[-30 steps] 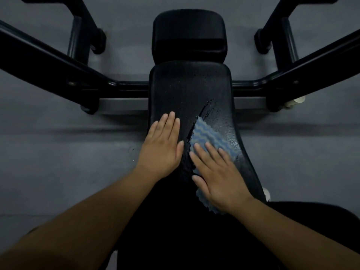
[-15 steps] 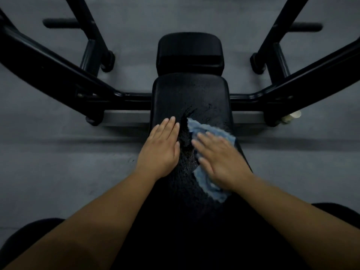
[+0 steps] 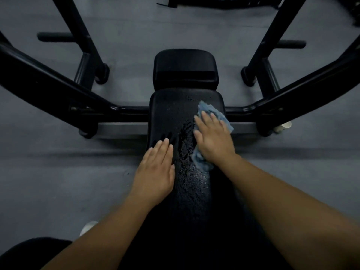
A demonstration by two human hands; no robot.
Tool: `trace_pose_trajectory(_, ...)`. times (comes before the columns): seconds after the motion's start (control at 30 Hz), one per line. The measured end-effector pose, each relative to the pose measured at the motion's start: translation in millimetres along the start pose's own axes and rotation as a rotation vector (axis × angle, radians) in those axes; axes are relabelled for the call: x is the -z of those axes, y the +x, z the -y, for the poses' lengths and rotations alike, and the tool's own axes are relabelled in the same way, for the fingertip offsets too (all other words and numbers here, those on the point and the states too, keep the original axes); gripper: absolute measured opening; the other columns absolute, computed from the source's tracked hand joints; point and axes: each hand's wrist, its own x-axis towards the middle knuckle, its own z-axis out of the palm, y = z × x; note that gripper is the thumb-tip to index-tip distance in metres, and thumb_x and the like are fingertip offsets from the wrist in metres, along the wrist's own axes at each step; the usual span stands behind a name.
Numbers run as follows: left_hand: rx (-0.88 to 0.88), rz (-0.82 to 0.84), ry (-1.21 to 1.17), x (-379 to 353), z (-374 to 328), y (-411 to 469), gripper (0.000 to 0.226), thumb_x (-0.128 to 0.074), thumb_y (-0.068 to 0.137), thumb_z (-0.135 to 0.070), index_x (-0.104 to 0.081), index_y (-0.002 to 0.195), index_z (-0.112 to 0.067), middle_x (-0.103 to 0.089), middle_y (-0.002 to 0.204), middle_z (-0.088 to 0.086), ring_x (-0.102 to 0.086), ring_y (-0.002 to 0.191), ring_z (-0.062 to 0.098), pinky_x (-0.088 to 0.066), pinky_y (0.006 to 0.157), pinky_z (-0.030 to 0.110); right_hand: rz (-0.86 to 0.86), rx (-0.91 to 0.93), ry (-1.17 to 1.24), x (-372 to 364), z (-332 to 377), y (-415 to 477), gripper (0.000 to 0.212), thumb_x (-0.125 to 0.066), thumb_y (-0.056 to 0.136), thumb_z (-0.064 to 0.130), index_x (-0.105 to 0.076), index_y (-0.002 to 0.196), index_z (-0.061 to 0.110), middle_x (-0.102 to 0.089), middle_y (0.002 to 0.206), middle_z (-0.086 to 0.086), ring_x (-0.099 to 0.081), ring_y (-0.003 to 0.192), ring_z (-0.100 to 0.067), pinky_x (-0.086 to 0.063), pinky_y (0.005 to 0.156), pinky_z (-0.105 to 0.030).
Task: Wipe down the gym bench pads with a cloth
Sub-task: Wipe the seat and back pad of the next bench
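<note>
The grey floor (image 3: pixel 58 172) carried a black steel frame (image 3: pixel 48 80) that flanked the bench on both sides. The long pad (image 3: pixel 175 106) ran straight away from the person, with the small end pad (image 3: pixel 185 65) just beyond its far edge. The left hand (image 3: pixel 155 172) rested flat on the long pad's left margin, fingers straight, holding nothing. The right hand (image 3: pixel 212 139) lay flat on the blue cloth (image 3: pixel 207 110), fingers extended and pressing it against the right far part of the long pad; no finger curled around it. A wet streak (image 3: pixel 187 137) lay between the hands. Droplets showed to the left of the cloth and ahead of it. The right hand was nearer the end pad, so the next stroke probably ran forward along the pad's axis.
</note>
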Motion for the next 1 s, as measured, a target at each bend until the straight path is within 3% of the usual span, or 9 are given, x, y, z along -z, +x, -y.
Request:
trace_pose_trajectory(0.07, 0.014, -0.012, -0.004, -1.3, -1.9, -4.0, 0.060, -0.034, 0.095, -0.033, -0.047, 0.145, -0.002, -0.040, 0.155, 0.015, -0.037, 0.144, 0.029, -0.021, 0.118, 0.040, 0.028, 0.033, 0.030, -2.2, 17.4, -4.7, 0.058, -0.021, 0.103, 0.045, -0.022, 0.158, 0.024, -0.012, 0.166, 0.000, -0.003, 0.153, -0.023, -0.004, 0.122, -0.045)
trace_pose_trajectory(0.2, 0.025, -0.012, -0.004, -0.4, -3.5, -3.2, 0.061, -0.034, 0.095, -0.032, -0.045, 0.148, -0.004, -0.037, 0.158, 0.013, -0.033, 0.147, 0.026, -0.024, 0.119, 0.042, 0.175, 0.511, -0.012, 3.3, -16.5, -63.9, 0.058, -0.020, 0.102, 0.046, -0.024, 0.157, 0.027, -0.013, 0.165, 0.004, -0.005, 0.153, -0.016, -0.003, 0.124, -0.041)
trace_pose_trajectory(0.27, 0.027, -0.004, 0.005, 0.1, -3.5, -2.9, 0.061, -0.033, 0.097, -0.033, -0.042, 0.149, -0.004, -0.035, 0.159, 0.013, -0.031, 0.148, 0.025, -0.022, 0.120, 0.041, 0.157, 0.432, -0.033, 6.5, -36.6, -35.8, 0.059, -0.021, 0.101, 0.047, -0.022, 0.157, 0.028, -0.014, 0.166, 0.000, -0.007, 0.153, -0.018, -0.007, 0.124, -0.045)
trace_pose_trajectory(0.4, 0.018, 0.000, 0.008, -1.3, -2.1, -2.7, 0.061, -0.032, 0.098, -0.033, -0.040, 0.151, -0.005, -0.032, 0.160, 0.012, -0.028, 0.149, 0.024, -0.021, 0.120, 0.042, 0.105, 0.018, -0.038, 4.0, 0.8, 26.7, 0.061, -0.017, 0.104, 0.050, -0.009, 0.159, 0.026, 0.002, 0.167, -0.001, 0.006, 0.153, -0.024, 0.002, 0.123, -0.047)
trace_pose_trajectory(0.57, 0.018, -0.006, -0.016, -3.1, 0.2, -3.4, 0.060, -0.034, 0.098, -0.034, -0.041, 0.150, -0.005, -0.032, 0.160, 0.012, -0.028, 0.149, 0.024, -0.023, 0.120, 0.043, 0.173, 0.424, -0.057, 3.6, -18.8, -32.5, 0.061, -0.012, 0.102, 0.053, -0.014, 0.158, 0.030, -0.002, 0.166, 0.007, 0.005, 0.153, -0.015, 0.002, 0.124, -0.042)
trace_pose_trajectory(0.73, 0.024, 0.006, 0.030, -5.0, -0.4, -1.6, 0.063, -0.032, 0.098, -0.036, -0.033, 0.154, -0.007, -0.026, 0.163, 0.010, -0.022, 0.151, 0.022, -0.020, 0.120, 0.042, 0.106, -0.002, -0.068, -2.9, -2.8, 14.2, 0.063, -0.013, 0.102, 0.053, -0.010, 0.159, 0.029, -0.001, 0.167, 0.002, 0.004, 0.153, -0.022, 0.000, 0.123, -0.048)
trace_pose_trajectory(0.83, 0.036, 0.049, 0.013, 0.1, -1.0, -2.0, 0.062, -0.032, 0.098, -0.037, -0.036, 0.153, -0.007, -0.028, 0.162, 0.009, -0.024, 0.151, 0.022, -0.021, 0.119, 0.042, 0.197, 0.180, -0.036, 0.4, 10.6, -18.5, 0.070, -0.001, 0.095, 0.057, -0.007, 0.159, 0.028, 0.005, 0.166, 0.005, 0.009, 0.153, -0.019, 0.003, 0.124, -0.047)
trace_pose_trajectory(0.9, 0.041, 0.057, -0.011, 2.7, -2.1, -2.9, 0.062, -0.034, 0.097, -0.036, -0.041, 0.150, -0.006, -0.034, 0.160, 0.010, -0.030, 0.148, 0.024, -0.024, 0.118, 0.042, 0.190, 0.254, -0.035, 6.2, -3.4, -48.8, 0.069, -0.008, 0.096, 0.058, -0.014, 0.158, 0.027, 0.000, 0.166, 0.005, 0.001, 0.154, -0.020, -0.003, 0.124, -0.047)
trace_pose_trajectory(1.0, 0.045, 0.038, -0.034, 5.8, -1.6, 13.0, 0.059, -0.036, 0.094, -0.036, -0.051, 0.142, -0.005, -0.047, 0.150, 0.012, -0.045, 0.137, 0.030, -0.034, 0.115, 0.043, -0.029, -0.006, -0.060, 3.5, -2.2, -82.7, 0.065, -0.028, 0.098, 0.050, -0.029, 0.155, 0.018, -0.016, 0.164, -0.012, -0.013, 0.152, -0.032, -0.009, 0.122, -0.047)
